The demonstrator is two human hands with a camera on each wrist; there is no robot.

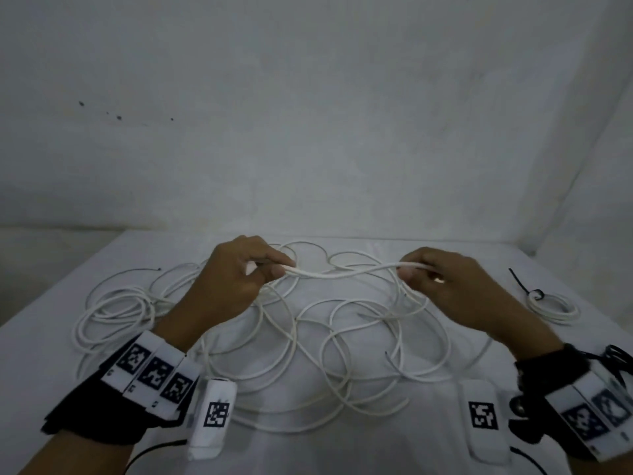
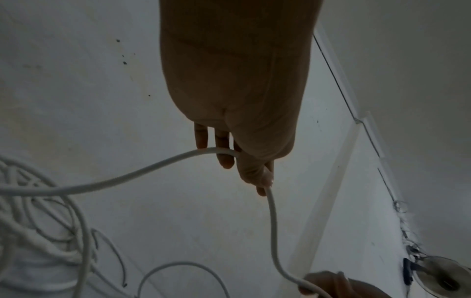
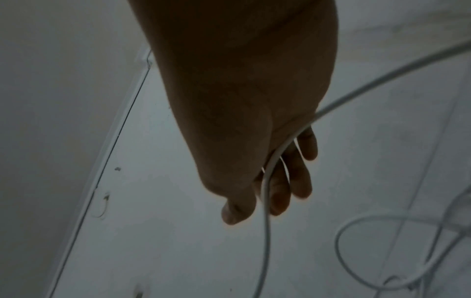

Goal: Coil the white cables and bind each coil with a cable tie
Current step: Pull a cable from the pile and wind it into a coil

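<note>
Both hands are raised a little above the white worktop (image 1: 342, 450), and a stretch of white cable (image 1: 342, 273) sags slightly between them. The left hand (image 1: 229, 279) pinches its end between thumb and curled fingers (image 2: 224, 153); in the left wrist view the cable runs across those fingers and drops away toward the other hand. The right hand (image 1: 455, 289) grips the cable the same way, its fingers (image 3: 300, 177) curled round the strand that passes under the palm.

Beneath the hands lies a loose tangle of white cables (image 1: 325, 354), looping over one another across the middle of the worktop. To the left sits a looser bundle of rings (image 1: 113, 317), near the left wrist. Well apart on the right rests a small finished coil (image 1: 553, 308), bound at its far edge with a black cable tie (image 1: 524, 284) whose tail points away toward the wall. How many separate cables make up the tangle is hard to tell, as the picture is dim.

Each wrist wears a black strap carrying white marker blocks (image 1: 150, 371).
</note>
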